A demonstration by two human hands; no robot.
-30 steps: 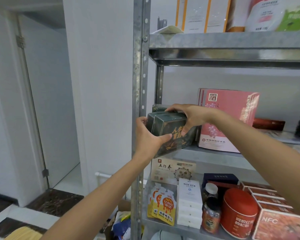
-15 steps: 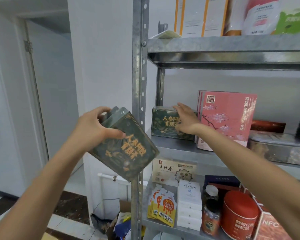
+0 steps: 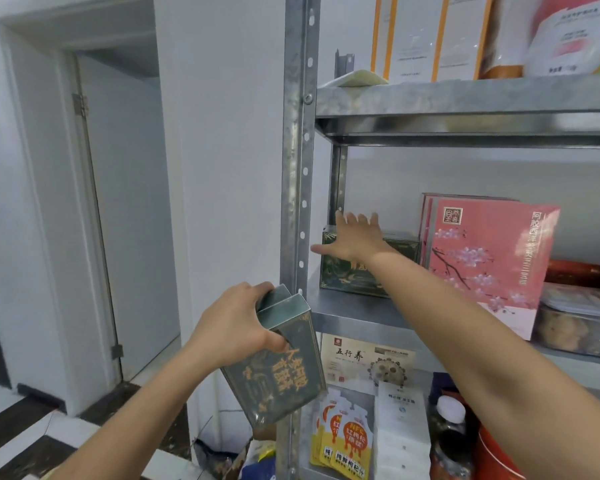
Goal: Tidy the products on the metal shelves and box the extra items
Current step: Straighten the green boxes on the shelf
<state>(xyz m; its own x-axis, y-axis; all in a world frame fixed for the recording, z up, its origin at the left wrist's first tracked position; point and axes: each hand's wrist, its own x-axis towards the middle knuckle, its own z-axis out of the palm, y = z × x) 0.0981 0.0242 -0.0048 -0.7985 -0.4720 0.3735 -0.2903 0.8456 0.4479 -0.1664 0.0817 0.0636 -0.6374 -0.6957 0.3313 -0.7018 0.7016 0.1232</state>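
My left hand [image 3: 234,329] grips two dark green boxes [image 3: 281,368] with gold lettering, held together and tilted, in front of the shelf's left upright [image 3: 297,202]. Another dark green box [image 3: 347,271] stands on the middle metal shelf [image 3: 347,311] at its left end. My right hand [image 3: 355,239] is spread with straight fingers over the top front of that box; contact is hard to tell. A large pink box with blossom print [image 3: 489,261] stands right of it.
Orange-edged white boxes [image 3: 430,36] and pouches fill the top shelf. Below are a cream box [image 3: 368,362], yellow sachets [image 3: 343,441], white boxes [image 3: 400,431], a jar [image 3: 449,441] and a red tin [image 3: 496,459]. A clear container [image 3: 579,320] sits at right. A doorway [image 3: 118,202] opens at left.
My left hand has pulled the two green boxes off the shelf and lowered them left of the upright. My right hand let go of them and now spreads over the remaining green box.
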